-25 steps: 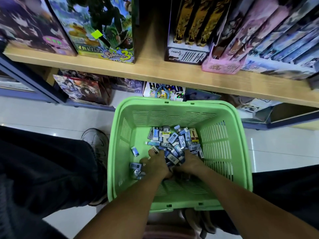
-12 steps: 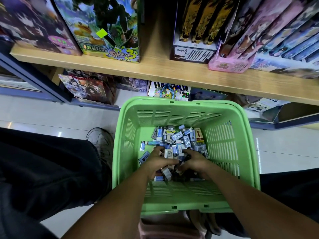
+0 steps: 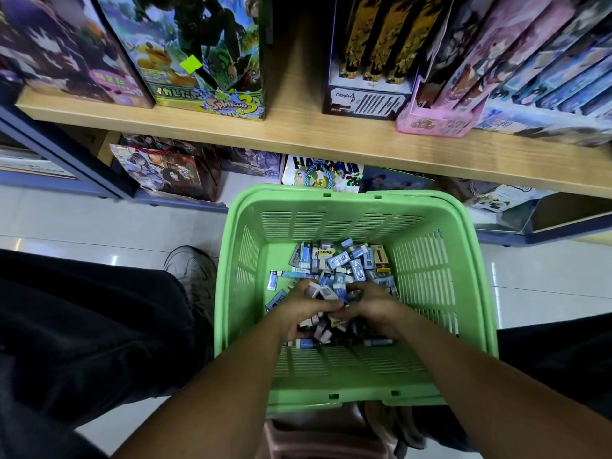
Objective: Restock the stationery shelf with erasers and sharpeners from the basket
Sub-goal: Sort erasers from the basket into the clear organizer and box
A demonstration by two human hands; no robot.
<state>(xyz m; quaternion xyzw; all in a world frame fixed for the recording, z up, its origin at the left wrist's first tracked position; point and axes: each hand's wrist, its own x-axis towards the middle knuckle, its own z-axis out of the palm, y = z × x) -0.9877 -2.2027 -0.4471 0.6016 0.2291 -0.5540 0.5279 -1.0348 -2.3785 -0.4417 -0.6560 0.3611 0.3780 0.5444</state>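
Green plastic basket (image 3: pixel 470 279) on pale floor tiles, below a wooden shelf (image 3: pixel 298 134) of boxed goods. Both hands deep inside, left hand (image 3: pixel 299 309) and right hand (image 3: pixel 372 304) side by side, fingers curled round a shared clump of small blue-and-white erasers (image 3: pixel 326 291). More loose packs heaped just beyond the fingertips, a few under the wrists.

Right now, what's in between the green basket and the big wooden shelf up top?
In the head view, picture bags on the lower shelf show between the green basket and the wooden shelf.
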